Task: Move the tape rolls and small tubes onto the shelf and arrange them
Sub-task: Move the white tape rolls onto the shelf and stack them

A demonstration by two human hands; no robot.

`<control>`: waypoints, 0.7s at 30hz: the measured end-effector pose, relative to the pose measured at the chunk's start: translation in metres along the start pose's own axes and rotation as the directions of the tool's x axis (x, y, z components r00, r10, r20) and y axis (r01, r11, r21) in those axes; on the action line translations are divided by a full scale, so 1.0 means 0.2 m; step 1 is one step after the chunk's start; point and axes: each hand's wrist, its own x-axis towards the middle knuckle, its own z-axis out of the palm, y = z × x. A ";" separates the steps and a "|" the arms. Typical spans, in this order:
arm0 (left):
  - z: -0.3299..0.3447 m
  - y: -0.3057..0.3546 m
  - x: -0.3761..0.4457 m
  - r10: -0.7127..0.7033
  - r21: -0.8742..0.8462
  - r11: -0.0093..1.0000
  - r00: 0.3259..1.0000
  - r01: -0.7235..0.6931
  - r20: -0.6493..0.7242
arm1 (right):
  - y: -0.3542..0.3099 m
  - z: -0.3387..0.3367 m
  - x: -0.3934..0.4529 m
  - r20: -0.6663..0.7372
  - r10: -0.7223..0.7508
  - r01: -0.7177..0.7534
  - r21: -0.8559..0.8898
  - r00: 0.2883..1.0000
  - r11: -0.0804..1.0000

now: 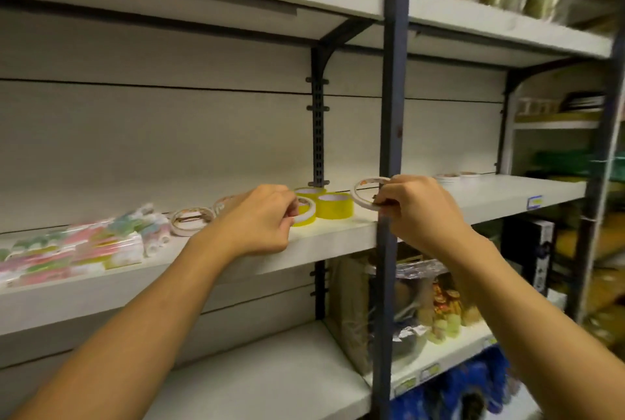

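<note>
On the white middle shelf (338, 237) stand yellow tape rolls: one (335, 206) beside another at the back (309, 190), and a third (306, 213) in front. My left hand (260, 216) pinches that front yellow roll. My right hand (416, 206) holds a thin white tape roll (363, 194), tilted up just above the shelf by the blue post. A flat white roll (192, 216) lies left of my left hand, another partly hidden behind it. Clear packs of small coloured tubes (84, 247) lie at the shelf's left end.
A dark blue upright post (390, 98) stands in front of the shelf next to my right hand. More white rolls (448, 176) lie far right on the shelf. Bagged goods (422, 301) fill the lower right shelf; the upper shelf holds packages.
</note>
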 end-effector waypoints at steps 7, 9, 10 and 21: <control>0.14 0.31 0.28 0.094 -0.079 0.992 0.996 -0.093 0.006 | 0.38 -0.17 -0.17 0.001 0.142 -0.141 -0.099 0.990 0.985; 0.18 0.41 0.36 0.111 -0.088 0.990 0.994 -0.110 0.003 | 0.50 -0.21 -0.21 -0.005 0.159 -0.159 -0.111 0.987 0.981; 0.20 0.46 0.40 0.116 -0.093 0.989 0.993 -0.115 0.002 | 0.56 -0.22 -0.24 -0.007 0.172 -0.172 -0.117 0.985 0.978; 0.39 1.00 0.88 0.139 -0.090 0.986 0.990 -0.138 0.008 | 1.31 -0.36 -0.41 0.059 0.274 -0.259 -0.189 0.960 0.947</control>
